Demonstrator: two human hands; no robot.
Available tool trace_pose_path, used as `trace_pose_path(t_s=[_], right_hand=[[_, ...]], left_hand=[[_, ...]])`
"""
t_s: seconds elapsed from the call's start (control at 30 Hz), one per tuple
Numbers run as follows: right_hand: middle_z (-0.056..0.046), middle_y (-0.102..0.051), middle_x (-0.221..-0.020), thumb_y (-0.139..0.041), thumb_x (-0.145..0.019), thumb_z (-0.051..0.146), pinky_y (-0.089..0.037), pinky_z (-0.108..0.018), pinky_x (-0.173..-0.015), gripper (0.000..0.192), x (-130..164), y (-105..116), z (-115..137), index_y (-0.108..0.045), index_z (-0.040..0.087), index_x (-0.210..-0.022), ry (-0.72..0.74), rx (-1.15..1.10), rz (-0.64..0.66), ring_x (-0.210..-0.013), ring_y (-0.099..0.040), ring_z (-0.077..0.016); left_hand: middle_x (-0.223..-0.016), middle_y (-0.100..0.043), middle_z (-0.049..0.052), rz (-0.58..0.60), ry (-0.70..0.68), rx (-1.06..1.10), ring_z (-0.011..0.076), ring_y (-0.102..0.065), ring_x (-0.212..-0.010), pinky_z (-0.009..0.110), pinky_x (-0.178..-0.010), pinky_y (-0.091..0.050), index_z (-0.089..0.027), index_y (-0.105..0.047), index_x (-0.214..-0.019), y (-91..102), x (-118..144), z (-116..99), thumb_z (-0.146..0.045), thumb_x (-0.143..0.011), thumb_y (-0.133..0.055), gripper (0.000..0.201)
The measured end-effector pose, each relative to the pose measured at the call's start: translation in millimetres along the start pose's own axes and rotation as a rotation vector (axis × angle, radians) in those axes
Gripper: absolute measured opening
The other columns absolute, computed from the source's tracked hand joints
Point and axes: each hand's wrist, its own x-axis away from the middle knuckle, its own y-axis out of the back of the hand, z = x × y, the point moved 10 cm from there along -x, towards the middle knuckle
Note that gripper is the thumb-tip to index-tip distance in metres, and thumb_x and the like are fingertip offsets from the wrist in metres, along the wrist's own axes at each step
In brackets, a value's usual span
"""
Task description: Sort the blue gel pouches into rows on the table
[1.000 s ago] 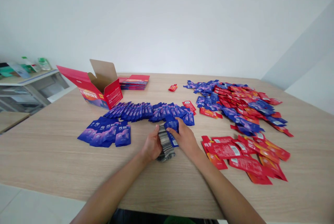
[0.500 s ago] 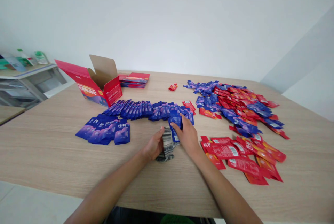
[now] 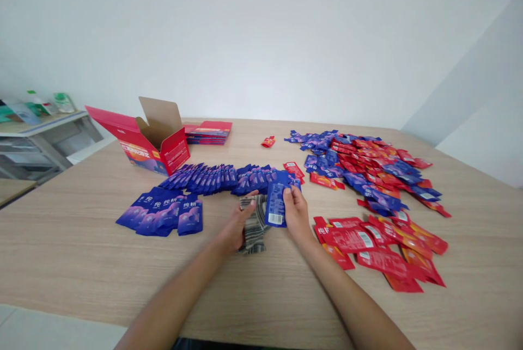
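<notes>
Left-hand grip (image 3: 233,230) was closed on a striped cloth (image 3: 254,230), thumb in front, with most of the fingers hidden behind its folds. Right-hand grip (image 3: 297,213) pinched a blue sachet (image 3: 275,206) by its right edge, the thumb over the printed back and the other fingers largely out of sight behind it. That sachet was upright above the tabletop (image 3: 229,295), its barcode at the bottom (the fine print was too small to read), and it overlapped the cloth's right edge in view; whether the two touched, I could not tell. Beyond it ran a row of blue sachets (image 3: 212,178), its right end partly covered by the held sachet and hand. Nearer, on the left, lay a fan of blue sachets (image 3: 157,214), several mostly covered by their neighbours. To the right, loose red sachets (image 3: 347,237) lay before a mixed pile (image 3: 368,162), overlapping too much to count. An open red box (image 3: 175,151) stood at the far left, most of its inside hidden. Blurred bottles (image 3: 38,102) were near the left picture edge.
</notes>
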Motion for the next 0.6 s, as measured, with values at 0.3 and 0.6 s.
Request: trace_pose_path(t_s=[0.3, 0.6], right_hand=[[0.004, -0.048, -0.066, -0.061, -0.084, 0.066, -0.038, -0.027, -0.054, 0.044, 4.3, 2.4, 10.4, -0.059, 0.022, -0.083, 0.038, 0.144, -0.022, -0.059, -0.043, -0.0146], [0.002, -0.062, -0.071, -0.069, -0.082, 0.054, -0.042, -0.027, -0.062, 0.034, 11.2, -29.8, 4.6, -0.066, 0.021, -0.087, 0.051, 0.186, 0.293, -0.064, -0.052, -0.0154]], left_hand=[[-0.073, -0.065, 0.003, 0.156, -0.177, -0.509, 0.0128, -0.055, -0.063, 0.028, -0.063, -0.046, -0.016, -0.069, -0.084, -18.8, 3.4, 3.2, -0.053, -0.060, -0.089, 0.049], [-0.076, -0.069, 0.005, 0.008, -0.255, -0.403, 0.0169, -0.060, -0.071, 0.031, -0.072, -0.049, -0.014, -0.074, -0.086, 1.2, -2.0, -0.6, -0.060, -0.068, -0.082, 0.050]])
